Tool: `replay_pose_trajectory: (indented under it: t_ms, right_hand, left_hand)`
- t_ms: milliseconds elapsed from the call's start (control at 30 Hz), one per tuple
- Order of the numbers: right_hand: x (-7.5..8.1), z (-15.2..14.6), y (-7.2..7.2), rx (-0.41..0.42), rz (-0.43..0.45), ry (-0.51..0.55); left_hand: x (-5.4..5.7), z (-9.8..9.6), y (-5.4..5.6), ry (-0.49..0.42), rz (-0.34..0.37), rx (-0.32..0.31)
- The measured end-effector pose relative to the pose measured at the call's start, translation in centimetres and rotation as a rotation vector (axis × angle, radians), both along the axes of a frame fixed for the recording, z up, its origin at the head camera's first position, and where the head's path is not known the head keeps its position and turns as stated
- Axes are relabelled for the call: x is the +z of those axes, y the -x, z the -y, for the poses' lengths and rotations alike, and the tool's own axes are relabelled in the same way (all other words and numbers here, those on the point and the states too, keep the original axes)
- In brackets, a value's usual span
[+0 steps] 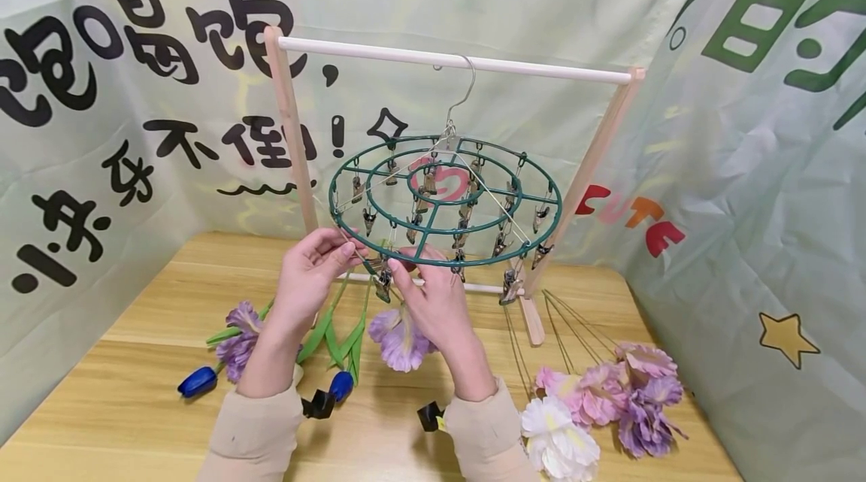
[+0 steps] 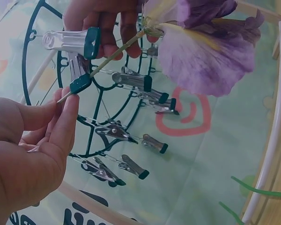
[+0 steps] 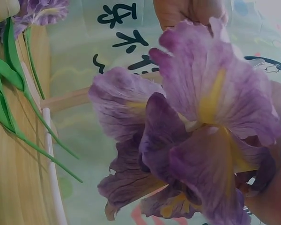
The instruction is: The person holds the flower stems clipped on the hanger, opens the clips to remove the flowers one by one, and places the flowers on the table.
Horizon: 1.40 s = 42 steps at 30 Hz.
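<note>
A round dark-green clip hanger point(image 1: 443, 264) hangs at chest height. At its front left rim my left hand point(image 1: 311, 268) pinches the thin stem end of a purple artificial iris point(image 1: 401, 339). In the left wrist view that stem passes the dark-tipped mouth of a metal clip point(image 2: 80, 83), with another clip point(image 2: 68, 41) close beside it. My right hand point(image 1: 436, 298) is just right of these clips, its fingers bent near the stem below the bloom; I cannot tell what they grip. In the right wrist view the iris point(image 3: 206, 117) covers much of that hand.
The hanger's hook sits on a white rail point(image 1: 379, 53) between wooden posts. Several other clips dangle from the rings. Blue tulips point(image 1: 198, 383) and a purple flower point(image 1: 238, 343) lie at left on the wooden table point(image 1: 135, 384); pink, white point(image 1: 558, 441) and purple flowers lie at right.
</note>
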State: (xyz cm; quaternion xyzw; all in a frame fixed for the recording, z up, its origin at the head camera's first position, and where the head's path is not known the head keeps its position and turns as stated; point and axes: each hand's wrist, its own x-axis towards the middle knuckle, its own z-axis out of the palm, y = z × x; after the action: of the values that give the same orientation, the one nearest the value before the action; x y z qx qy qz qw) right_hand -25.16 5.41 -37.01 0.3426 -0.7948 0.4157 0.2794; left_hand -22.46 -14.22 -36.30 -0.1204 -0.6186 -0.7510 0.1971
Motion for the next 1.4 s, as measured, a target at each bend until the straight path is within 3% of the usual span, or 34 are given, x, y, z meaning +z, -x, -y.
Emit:
replay_pose_trajectory:
  t_ms: [167,567,1200,1400]
  right_hand:
    - [0.0,0.0,-0.1,-0.02,0.001,-0.004]
    - [-0.3,0.4,0.3,-0.028,-0.113,0.059]
    - [-0.1,-0.1,0.4,-0.026,-0.123,0.124]
    - [0.1,-0.4,0.3,-0.04,-0.081,0.11]
  left_hand:
    - [0.0,0.0,0.0,0.001,0.012,-0.006]
    - [0.1,0.0,0.0,0.015,0.026,-0.014]
    - [-0.2,0.8,0.2,-0.013,0.026,-0.024]
    - [-0.7,1.2,0.3,0.02,0.105,-0.057]
